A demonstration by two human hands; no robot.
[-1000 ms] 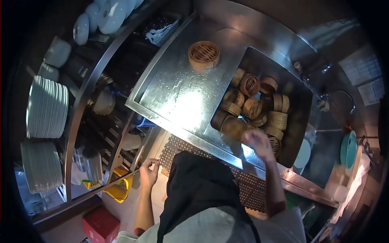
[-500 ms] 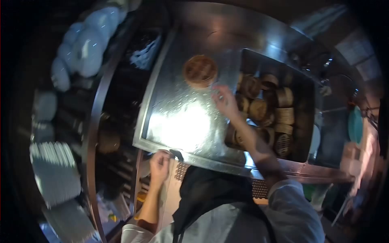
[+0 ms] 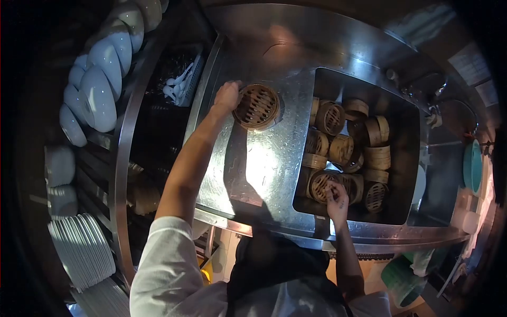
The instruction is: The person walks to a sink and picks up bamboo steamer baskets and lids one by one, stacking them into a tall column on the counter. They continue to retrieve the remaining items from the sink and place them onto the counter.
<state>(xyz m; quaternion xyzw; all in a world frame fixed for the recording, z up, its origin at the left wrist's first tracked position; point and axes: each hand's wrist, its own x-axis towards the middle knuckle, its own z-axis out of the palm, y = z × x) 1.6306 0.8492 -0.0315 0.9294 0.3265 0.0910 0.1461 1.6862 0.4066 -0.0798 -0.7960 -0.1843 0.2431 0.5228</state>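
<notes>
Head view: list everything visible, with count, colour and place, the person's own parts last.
Steamer: one, brown bamboo, on the counter, left hand on its rim.
Sink steamers: a dozen or so, brown, piled in the sink.
Counter: one, steel, wet.
Sink: one, steel, right of the counter.
Bowls: a row, white, upper left.
Plates: a stack, white, lower left.
Left hand: at the steamer.
Right hand: over the sink steamers.

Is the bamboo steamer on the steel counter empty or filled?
Empty. The bamboo steamer by the left hand sits upright on the counter, with its slatted base visible and nothing inside.
</notes>
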